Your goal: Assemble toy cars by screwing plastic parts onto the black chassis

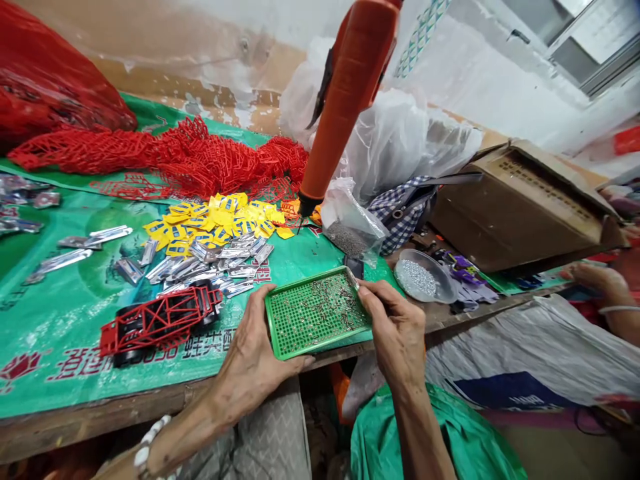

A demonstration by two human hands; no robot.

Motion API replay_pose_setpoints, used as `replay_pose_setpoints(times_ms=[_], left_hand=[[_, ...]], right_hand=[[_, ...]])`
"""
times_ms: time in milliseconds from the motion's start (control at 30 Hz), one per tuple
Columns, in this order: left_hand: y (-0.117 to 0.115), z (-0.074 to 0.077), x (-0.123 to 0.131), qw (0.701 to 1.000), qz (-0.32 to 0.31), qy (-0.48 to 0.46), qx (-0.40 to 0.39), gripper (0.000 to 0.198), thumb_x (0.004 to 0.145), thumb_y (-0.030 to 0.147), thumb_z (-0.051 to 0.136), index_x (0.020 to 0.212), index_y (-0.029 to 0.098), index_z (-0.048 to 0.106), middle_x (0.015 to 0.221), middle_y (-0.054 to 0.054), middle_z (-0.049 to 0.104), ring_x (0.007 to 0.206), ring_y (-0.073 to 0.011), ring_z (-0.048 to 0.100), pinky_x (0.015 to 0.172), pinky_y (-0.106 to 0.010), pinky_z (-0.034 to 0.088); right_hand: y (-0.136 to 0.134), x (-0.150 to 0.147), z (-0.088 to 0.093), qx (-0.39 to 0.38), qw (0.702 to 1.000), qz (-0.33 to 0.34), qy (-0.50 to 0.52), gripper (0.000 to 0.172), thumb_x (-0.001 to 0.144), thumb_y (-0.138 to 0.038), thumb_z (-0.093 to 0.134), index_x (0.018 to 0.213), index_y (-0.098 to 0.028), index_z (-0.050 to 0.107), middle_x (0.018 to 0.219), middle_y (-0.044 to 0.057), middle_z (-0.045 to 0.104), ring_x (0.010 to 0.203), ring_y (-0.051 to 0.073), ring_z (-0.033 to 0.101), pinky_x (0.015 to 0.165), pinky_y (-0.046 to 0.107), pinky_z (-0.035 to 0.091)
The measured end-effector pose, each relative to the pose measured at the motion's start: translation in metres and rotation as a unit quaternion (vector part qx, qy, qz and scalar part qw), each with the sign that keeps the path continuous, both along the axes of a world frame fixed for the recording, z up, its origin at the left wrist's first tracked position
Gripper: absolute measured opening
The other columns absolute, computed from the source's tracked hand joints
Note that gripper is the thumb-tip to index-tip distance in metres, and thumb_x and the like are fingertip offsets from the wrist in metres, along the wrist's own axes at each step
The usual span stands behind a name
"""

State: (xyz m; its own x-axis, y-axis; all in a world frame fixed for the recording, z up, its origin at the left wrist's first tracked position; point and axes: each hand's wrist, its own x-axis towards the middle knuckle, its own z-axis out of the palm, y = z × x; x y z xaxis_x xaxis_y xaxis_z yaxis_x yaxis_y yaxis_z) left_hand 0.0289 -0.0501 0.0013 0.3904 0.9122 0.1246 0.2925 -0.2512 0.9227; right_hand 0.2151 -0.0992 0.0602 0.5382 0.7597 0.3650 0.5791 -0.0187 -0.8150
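Two hands of mine meet on the green sorting tray (316, 313), which sits at the near edge of the surface (75, 313), tipped slightly, its long axis running across from one hand to the other. Farthest to the left of my left hand lie silver foil packets (107, 235) and, closer, a red toy car frame (160, 323) just beside my wrist. My left hand (255, 357) grasps the tray's left end, thumb on the upper rim and fingers curled beneath. Beyond the tray, away from me, lies a heap of yellow pieces (215, 217) and more silver parts, with a tangle of red plastic lattice (200, 157) behind them. Small screws (333, 300) lie scattered over the tray's perforated face, mostly toward its right half, so my right hand is the nearer one to them. Above that half hangs an orange electric screwdriver (350, 93), tip pointing down well beyond the tray. My right hand (395, 330) pinches the tray's right end, fingertips at the far corner. Right of it sit a clear bag of dark screws (350, 230), a shallow dish of silvery screws (423, 277) and a cardboard box (525, 200); another person's hand (597, 280) rests farther right.
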Motion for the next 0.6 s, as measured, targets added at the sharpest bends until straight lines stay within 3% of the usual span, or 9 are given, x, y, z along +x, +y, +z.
replay_pose_setpoints(times_ms=[200, 367, 600], left_hand=[[0.004, 0.009, -0.003, 1.0, -0.019, -0.003, -0.013, 0.088, 0.062, 0.027, 0.081, 0.136, 0.023, 0.034, 0.12, -0.007, 0.057, 0.11, -0.0293, 0.06, 0.094, -0.047, 0.052], [0.003, 0.005, -0.004, 1.0, -0.015, -0.007, 0.012, 0.089, 0.063, 0.027, 0.081, 0.137, 0.027, 0.032, 0.118, -0.005, 0.058, 0.107, -0.0295, 0.062, 0.09, -0.045, 0.054], [0.004, 0.006, -0.001, 1.0, -0.016, 0.006, 0.015, 0.087, 0.065, 0.025, 0.08, 0.136, 0.024, 0.03, 0.123, -0.008, 0.053, 0.113, -0.0297, 0.058, 0.096, -0.048, 0.051]], right_hand=[[-0.001, 0.001, -0.007, -0.007, 1.0, -0.005, 0.019, 0.024, 0.085, -0.035, 0.058, 0.086, -0.019, 0.077, 0.079, 0.003, 0.07, 0.075, 0.016, 0.062, 0.068, 0.027, 0.046], [-0.003, -0.002, -0.006, 0.016, 1.0, 0.001, -0.017, 0.022, 0.087, -0.033, 0.06, 0.093, -0.02, 0.077, 0.084, 0.004, 0.07, 0.079, 0.016, 0.062, 0.071, 0.027, 0.047], [0.007, -0.004, -0.008, 0.031, 0.999, -0.004, -0.029, 0.024, 0.088, -0.031, 0.058, 0.095, -0.02, 0.077, 0.079, 0.003, 0.067, 0.078, 0.016, 0.061, 0.068, 0.027, 0.048]])
